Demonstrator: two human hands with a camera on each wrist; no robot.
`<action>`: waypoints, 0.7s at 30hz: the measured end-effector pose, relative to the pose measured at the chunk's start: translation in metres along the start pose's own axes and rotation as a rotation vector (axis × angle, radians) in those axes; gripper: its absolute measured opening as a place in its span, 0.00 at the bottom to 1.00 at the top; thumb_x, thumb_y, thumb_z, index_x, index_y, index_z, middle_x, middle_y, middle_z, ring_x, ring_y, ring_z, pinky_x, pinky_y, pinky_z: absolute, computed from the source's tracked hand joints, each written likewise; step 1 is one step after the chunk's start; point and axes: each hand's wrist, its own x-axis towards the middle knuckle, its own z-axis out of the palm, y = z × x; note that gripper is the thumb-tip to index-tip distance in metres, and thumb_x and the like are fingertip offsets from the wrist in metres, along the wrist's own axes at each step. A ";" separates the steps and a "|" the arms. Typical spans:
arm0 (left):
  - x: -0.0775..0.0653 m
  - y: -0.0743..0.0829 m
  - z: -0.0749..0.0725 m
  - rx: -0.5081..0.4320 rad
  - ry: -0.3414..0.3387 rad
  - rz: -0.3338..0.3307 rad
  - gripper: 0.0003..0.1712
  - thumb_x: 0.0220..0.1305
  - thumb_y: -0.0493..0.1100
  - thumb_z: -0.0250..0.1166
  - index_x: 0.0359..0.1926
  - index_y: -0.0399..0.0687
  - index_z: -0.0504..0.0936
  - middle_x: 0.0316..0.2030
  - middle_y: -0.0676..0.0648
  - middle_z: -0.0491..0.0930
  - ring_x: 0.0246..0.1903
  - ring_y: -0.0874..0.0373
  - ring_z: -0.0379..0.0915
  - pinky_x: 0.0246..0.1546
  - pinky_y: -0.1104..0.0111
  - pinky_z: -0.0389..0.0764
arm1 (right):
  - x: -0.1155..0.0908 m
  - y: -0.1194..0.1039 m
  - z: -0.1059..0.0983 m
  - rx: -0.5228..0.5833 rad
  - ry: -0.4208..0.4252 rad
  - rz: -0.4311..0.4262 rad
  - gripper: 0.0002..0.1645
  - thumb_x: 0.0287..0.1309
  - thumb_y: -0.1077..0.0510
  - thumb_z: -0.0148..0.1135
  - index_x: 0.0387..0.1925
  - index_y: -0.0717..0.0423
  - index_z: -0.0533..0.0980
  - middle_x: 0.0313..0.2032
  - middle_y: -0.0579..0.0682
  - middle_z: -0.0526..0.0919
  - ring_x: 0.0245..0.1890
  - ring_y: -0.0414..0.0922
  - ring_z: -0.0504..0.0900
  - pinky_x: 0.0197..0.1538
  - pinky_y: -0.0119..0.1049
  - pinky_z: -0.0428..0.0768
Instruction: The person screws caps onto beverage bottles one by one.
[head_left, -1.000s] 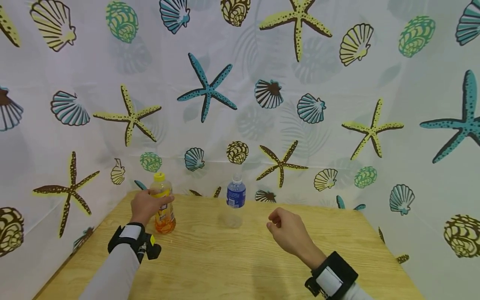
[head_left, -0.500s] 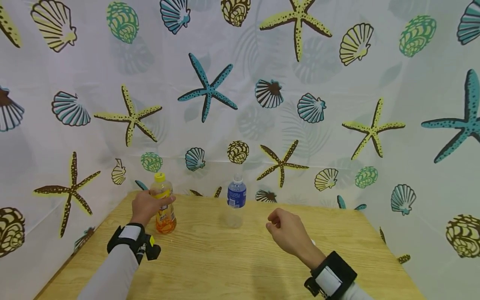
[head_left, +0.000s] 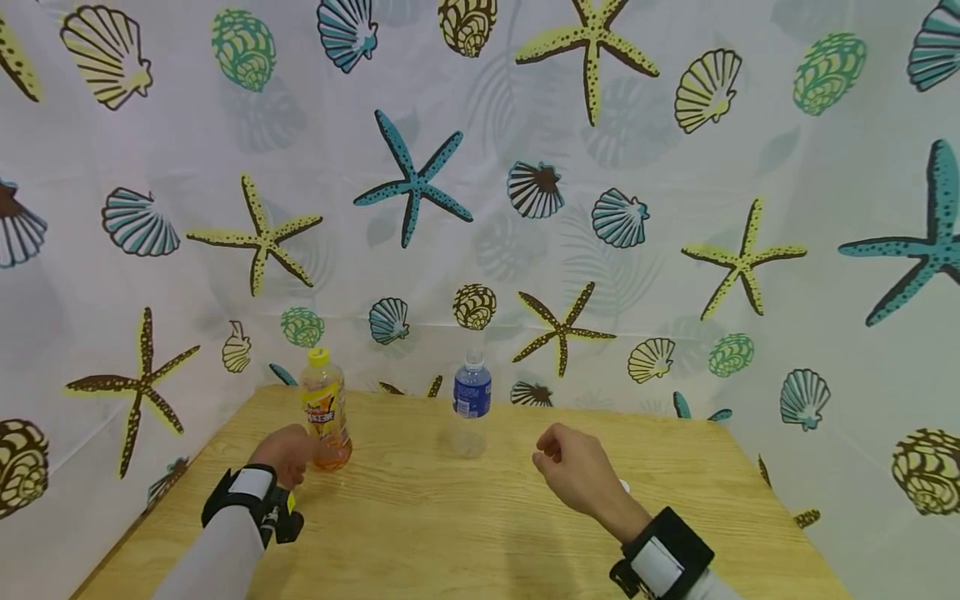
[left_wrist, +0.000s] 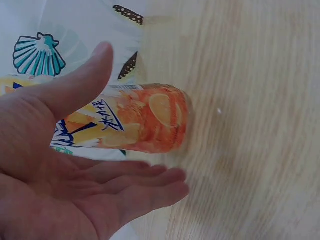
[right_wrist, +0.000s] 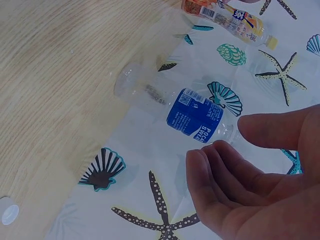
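An orange drink bottle (head_left: 324, 404) with a yellow cap stands upright at the table's far left. My left hand (head_left: 287, 454) is in front of its lower part, off the bottle; in the left wrist view the thumb and fingers are spread apart with nothing between them. Near the middle back stands a clear bottle (head_left: 472, 396) with a blue label and no cap on its neck. My right hand (head_left: 576, 467) hovers to its right, fingers loosely bent and holding nothing. A white bottle cap (right_wrist: 9, 212) lies on the table, mostly hidden behind the right hand in the head view.
The wooden table (head_left: 420, 533) carries both bottles near its back edge. A white cloth (head_left: 480, 250) printed with starfish and shells hangs behind and along both sides.
My left hand has let go of the orange drink bottle and come down and nearer to me. The bottle stays in place. My right hand has hardly moved.
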 end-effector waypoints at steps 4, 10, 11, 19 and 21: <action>-0.006 0.002 0.012 0.041 -0.119 0.074 0.27 0.66 0.48 0.69 0.49 0.26 0.75 0.28 0.45 0.76 0.29 0.55 0.75 0.33 0.64 0.82 | -0.003 0.008 0.002 -0.014 -0.026 -0.001 0.08 0.63 0.59 0.66 0.41 0.59 0.81 0.33 0.49 0.84 0.35 0.43 0.81 0.38 0.42 0.82; -0.007 0.024 0.043 0.214 -0.112 0.201 0.23 0.63 0.48 0.72 0.44 0.30 0.81 0.31 0.45 0.82 0.31 0.55 0.79 0.37 0.62 0.85 | -0.006 0.018 0.005 -0.014 -0.052 0.007 0.08 0.63 0.59 0.66 0.42 0.59 0.81 0.33 0.51 0.85 0.34 0.44 0.82 0.36 0.42 0.82; -0.006 0.029 0.049 0.248 -0.084 0.231 0.22 0.62 0.48 0.72 0.44 0.31 0.83 0.32 0.45 0.83 0.31 0.55 0.79 0.37 0.62 0.84 | -0.007 0.019 0.005 -0.021 -0.060 0.010 0.08 0.63 0.59 0.66 0.42 0.59 0.81 0.34 0.52 0.85 0.34 0.45 0.83 0.36 0.43 0.82; 0.007 0.072 0.095 0.291 0.139 0.388 0.41 0.54 0.52 0.78 0.62 0.31 0.77 0.58 0.32 0.80 0.53 0.37 0.79 0.53 0.48 0.81 | -0.006 0.030 0.003 -0.120 -0.219 0.042 0.13 0.63 0.56 0.66 0.44 0.62 0.82 0.36 0.52 0.85 0.37 0.50 0.83 0.42 0.50 0.83; 0.010 0.085 0.103 0.256 0.182 0.398 0.44 0.53 0.52 0.78 0.64 0.29 0.74 0.59 0.31 0.79 0.56 0.36 0.78 0.56 0.48 0.80 | -0.006 0.032 0.003 -0.138 -0.258 0.053 0.14 0.64 0.55 0.65 0.44 0.62 0.83 0.36 0.52 0.85 0.38 0.49 0.83 0.43 0.50 0.83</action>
